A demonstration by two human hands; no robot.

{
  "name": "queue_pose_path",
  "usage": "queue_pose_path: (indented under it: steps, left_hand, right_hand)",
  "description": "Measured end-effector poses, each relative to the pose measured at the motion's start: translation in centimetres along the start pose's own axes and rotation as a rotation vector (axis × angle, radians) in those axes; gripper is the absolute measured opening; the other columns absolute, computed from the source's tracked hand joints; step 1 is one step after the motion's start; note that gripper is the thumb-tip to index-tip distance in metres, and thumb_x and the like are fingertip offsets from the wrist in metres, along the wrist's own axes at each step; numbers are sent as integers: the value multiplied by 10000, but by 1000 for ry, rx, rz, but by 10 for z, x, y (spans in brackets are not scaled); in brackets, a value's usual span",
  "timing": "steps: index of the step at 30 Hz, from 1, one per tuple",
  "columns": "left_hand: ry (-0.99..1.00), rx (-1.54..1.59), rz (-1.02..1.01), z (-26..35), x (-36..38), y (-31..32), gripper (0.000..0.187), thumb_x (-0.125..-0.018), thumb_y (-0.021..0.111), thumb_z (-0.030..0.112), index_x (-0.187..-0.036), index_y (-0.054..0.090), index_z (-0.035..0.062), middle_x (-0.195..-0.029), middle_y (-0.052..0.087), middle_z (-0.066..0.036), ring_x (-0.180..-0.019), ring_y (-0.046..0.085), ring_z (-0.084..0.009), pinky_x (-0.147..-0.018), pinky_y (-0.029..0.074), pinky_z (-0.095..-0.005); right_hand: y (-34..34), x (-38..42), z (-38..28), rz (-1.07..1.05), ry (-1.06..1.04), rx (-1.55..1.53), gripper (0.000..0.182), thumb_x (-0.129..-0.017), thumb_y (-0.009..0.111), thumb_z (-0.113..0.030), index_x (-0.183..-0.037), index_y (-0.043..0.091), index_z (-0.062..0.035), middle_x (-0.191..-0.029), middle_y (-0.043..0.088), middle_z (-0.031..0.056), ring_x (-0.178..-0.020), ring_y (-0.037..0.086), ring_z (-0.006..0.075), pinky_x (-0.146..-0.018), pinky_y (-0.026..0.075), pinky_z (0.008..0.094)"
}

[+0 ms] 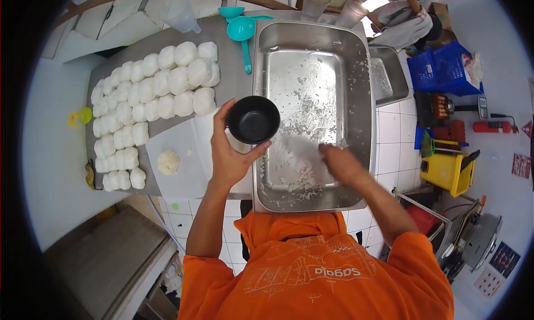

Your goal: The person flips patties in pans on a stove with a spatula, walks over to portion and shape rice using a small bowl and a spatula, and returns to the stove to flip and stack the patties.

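Observation:
My left hand (227,156) grips a small black bowl (253,120) by its side, over the left edge of a deep steel pan (356,114). The inside of the bowl looks bare. My right hand (342,163) is closed on a pale paddle (303,153), blurred by motion, low inside the pan. White rice grains (306,86) are scattered over the pan's floor and walls, with a small heap (303,180) near the paddle. Left of the pan, a round mound of rice (168,162) sits on a sheet of white paper (192,147).
Rows of white wrapped bundles (147,90) cover the steel table's left side. Teal scoops (241,29) and a clear jug (182,21) lie at the back. Another steel pan (386,72), blue crates (439,70) and a yellow bin (445,170) stand right. Another person (406,22) is at the back right.

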State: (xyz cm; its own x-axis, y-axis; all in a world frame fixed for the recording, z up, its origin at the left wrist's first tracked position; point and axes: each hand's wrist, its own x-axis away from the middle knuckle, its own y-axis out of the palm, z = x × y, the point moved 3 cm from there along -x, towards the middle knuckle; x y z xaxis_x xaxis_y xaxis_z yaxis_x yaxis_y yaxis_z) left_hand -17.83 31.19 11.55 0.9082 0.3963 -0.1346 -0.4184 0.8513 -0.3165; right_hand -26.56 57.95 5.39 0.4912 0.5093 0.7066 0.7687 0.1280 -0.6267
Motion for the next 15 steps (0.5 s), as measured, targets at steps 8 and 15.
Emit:
queue_pose_path:
  steps: [8, 15]
  left_hand:
    - [-24, -114, 128, 1, 1, -9, 993, -671, 907, 81, -1499, 360, 67, -1368, 507, -155, -1259, 540, -272, -1087, 421, -386]
    - [58, -31, -31, -22, -15, 14, 1058, -654, 933, 148, -1501, 316, -1, -1392, 495, -206, -1285, 526, -325, -1107, 408, -418]
  right_hand:
    - [18, -1, -68, 20, -570, 703, 125, -856, 650, -153, -887, 753, -88, -774, 742, 88, -709, 742, 259, -637, 585, 374]
    - [-52, -33, 16, 107, -39, 921, 170, -829, 731, -313, -846, 787, -154, -844, 756, 43, -773, 739, 217, -581, 526, 373]
